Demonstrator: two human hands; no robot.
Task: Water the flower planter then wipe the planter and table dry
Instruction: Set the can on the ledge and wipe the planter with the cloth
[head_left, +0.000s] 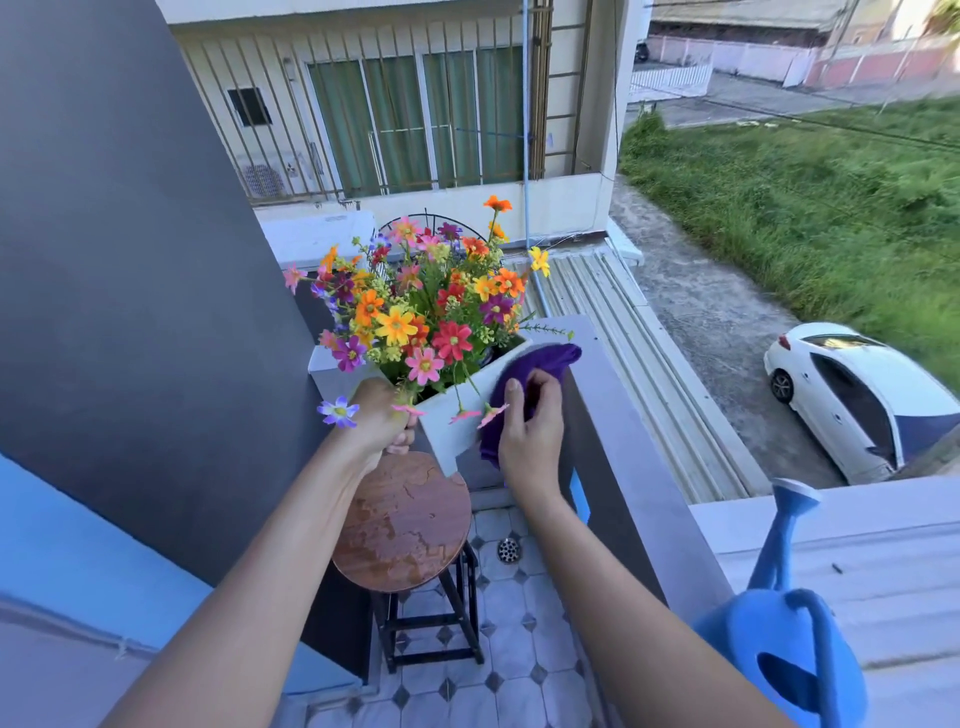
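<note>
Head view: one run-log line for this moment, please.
phase: wiping planter | left hand: holds planter lifted off table | right hand: purple cloth on planter side | table: wet | watering can: on ledge

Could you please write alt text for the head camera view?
A person's left hand lifts a white flower planter above a wet round wooden table while the right hand wipes its side with a purple cloth. A blue watering can sits at right.

Home balcony: railing (623, 467), street view.
</note>
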